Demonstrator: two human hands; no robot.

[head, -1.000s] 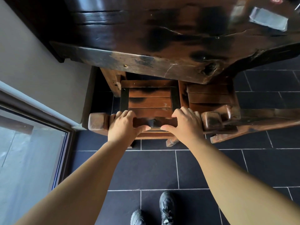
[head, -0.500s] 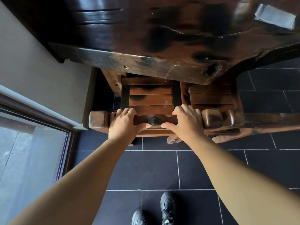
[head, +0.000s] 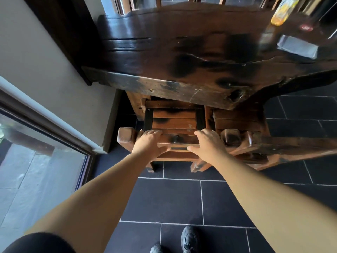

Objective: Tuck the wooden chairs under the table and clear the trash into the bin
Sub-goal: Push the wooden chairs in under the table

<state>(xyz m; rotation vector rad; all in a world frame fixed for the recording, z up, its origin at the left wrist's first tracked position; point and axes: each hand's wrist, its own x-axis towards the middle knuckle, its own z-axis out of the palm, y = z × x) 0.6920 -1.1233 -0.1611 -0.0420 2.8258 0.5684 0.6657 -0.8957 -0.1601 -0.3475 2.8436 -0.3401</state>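
Your table (head: 182, 52): dark wood slab, glossy varnish, cracked grain, rough worn near edge. Your chair (head: 174, 121): reddish-brown slatted wood, satin sheen, black scorch-like patches. Floor (head: 164, 201): matt black stone-look tiles, pale grout. Far right on the tabletop: blurred clear bottle (head: 281, 12) and a dull grey packet (head: 297, 46).

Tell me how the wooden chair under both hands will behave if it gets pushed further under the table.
The wooden chair looks rigid and probably heavy: thick solid posts and slats. On the tiled floor it should slide rather than roll, perhaps catching at the grout lines. Pushed high at the back rail by the left hand and right hand, it might rock forward slightly.
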